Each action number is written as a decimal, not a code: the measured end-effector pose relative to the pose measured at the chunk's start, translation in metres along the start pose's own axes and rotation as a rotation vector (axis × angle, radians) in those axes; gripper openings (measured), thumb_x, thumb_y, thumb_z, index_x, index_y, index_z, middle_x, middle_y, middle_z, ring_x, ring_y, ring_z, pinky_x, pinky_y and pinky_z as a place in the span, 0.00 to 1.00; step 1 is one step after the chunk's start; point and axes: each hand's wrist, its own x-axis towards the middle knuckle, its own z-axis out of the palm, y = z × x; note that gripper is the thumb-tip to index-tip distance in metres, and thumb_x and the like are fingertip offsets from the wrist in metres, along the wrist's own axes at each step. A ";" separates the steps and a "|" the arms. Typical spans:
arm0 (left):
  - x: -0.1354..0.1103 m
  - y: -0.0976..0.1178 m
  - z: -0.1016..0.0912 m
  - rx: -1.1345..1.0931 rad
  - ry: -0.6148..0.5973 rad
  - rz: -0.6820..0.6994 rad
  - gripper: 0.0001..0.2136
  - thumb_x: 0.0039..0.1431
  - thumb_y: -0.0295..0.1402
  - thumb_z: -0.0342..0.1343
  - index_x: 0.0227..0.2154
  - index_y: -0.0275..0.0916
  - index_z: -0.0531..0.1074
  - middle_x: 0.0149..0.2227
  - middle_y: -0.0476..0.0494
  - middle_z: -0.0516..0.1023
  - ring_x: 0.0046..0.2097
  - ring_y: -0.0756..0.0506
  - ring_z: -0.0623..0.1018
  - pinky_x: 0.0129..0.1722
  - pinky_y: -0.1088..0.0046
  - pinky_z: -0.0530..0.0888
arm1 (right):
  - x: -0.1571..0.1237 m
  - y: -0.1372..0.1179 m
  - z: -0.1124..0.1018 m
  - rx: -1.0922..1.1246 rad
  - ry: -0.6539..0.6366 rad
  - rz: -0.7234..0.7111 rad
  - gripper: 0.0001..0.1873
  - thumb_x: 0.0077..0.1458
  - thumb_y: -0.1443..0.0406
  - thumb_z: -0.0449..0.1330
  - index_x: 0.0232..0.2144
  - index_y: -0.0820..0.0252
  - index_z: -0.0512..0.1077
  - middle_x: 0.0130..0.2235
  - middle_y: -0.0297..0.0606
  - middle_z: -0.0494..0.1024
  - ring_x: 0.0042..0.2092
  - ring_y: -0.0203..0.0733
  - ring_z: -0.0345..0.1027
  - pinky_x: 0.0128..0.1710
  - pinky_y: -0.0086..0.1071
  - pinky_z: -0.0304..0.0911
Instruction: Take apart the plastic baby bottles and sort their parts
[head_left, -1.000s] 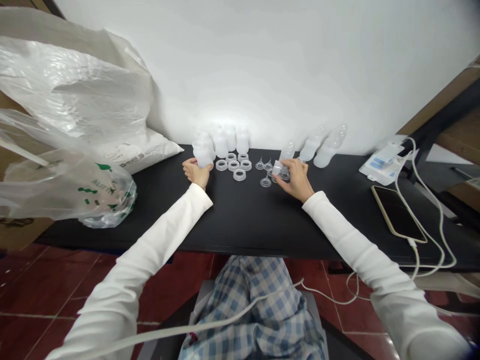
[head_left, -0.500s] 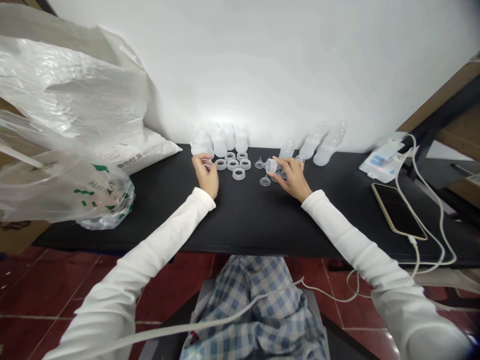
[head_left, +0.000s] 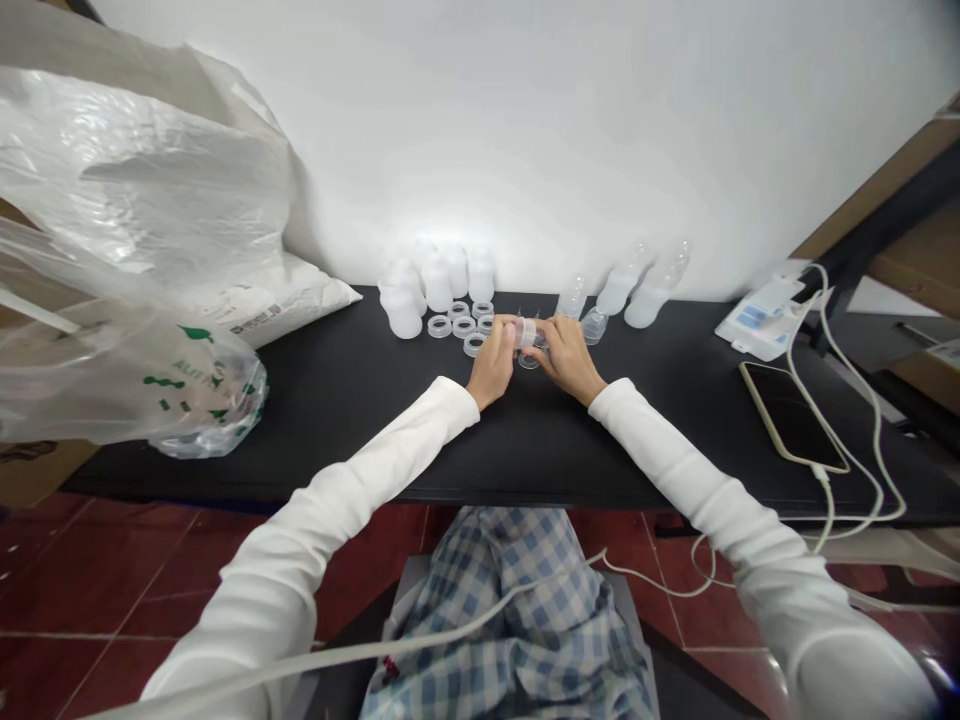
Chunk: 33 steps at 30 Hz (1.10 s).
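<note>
While L hand (head_left: 492,366) & R hand (head_left: 573,362) fingers pinch a clear plastic piece (head_left: 528,333) btwn them, it's over the black tabletop (head_left: 540,450). White wall (head_left: 525,140) behind, red tile floor (head_left: 172,570) below.

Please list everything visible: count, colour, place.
Rings: 6 visible, translucent, centre
Bottles: about 5, white, left of centre
Teats: several, clear, centre
Held piece: 1, translucent, centre
Capped bottles: 2, white, rear right
Domes: 2, clear, near capped bottles
Sack: 1, white, left
Bag: 1, clear, left
Packet: 1, white, right
Phone: 1, black screen, right
Cables: unclear, white, lap, right
Boxes: unclear, brown, sides
Table: 1, black, centre
Wall: 1, white, behind
Floor: 1, red, below
Chair: 1, grey, below
Garment: 1, blue, white, lap
Sleeves: 2, white, arms
Left grip, right grip: 2, bare, centre
</note>
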 end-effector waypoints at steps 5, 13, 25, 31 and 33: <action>-0.001 0.006 0.001 -0.029 -0.038 -0.008 0.27 0.64 0.62 0.44 0.44 0.41 0.65 0.31 0.49 0.72 0.29 0.50 0.72 0.33 0.70 0.67 | 0.000 0.005 0.004 0.008 0.004 -0.095 0.28 0.69 0.46 0.44 0.40 0.63 0.72 0.35 0.44 0.72 0.37 0.47 0.63 0.39 0.39 0.57; -0.004 0.019 0.000 -0.379 -0.095 -0.141 0.28 0.54 0.64 0.57 0.26 0.40 0.62 0.21 0.55 0.60 0.22 0.55 0.60 0.23 0.75 0.58 | -0.001 0.006 -0.001 0.130 -0.064 -0.152 0.26 0.67 0.44 0.46 0.31 0.57 0.66 0.28 0.36 0.69 0.28 0.40 0.58 0.34 0.34 0.57; 0.001 0.031 0.003 -0.556 0.032 -0.417 0.24 0.57 0.50 0.63 0.23 0.40 0.57 0.17 0.59 0.55 0.17 0.59 0.54 0.17 0.78 0.46 | -0.001 0.004 0.003 0.164 -0.042 -0.144 0.23 0.71 0.51 0.44 0.39 0.60 0.70 0.35 0.41 0.73 0.36 0.41 0.68 0.37 0.31 0.63; -0.002 0.030 0.005 -0.622 0.011 -0.442 0.26 0.55 0.53 0.64 0.25 0.40 0.55 0.17 0.60 0.55 0.16 0.59 0.51 0.17 0.77 0.42 | -0.004 0.009 0.003 0.101 -0.021 -0.202 0.21 0.72 0.55 0.45 0.41 0.61 0.72 0.34 0.40 0.72 0.34 0.40 0.66 0.36 0.31 0.60; -0.002 0.031 0.006 -0.640 -0.006 -0.444 0.27 0.54 0.54 0.65 0.24 0.40 0.55 0.16 0.60 0.55 0.16 0.60 0.51 0.17 0.77 0.42 | -0.004 0.010 0.003 0.041 -0.006 -0.242 0.21 0.72 0.55 0.45 0.40 0.61 0.73 0.32 0.39 0.72 0.32 0.39 0.65 0.35 0.32 0.60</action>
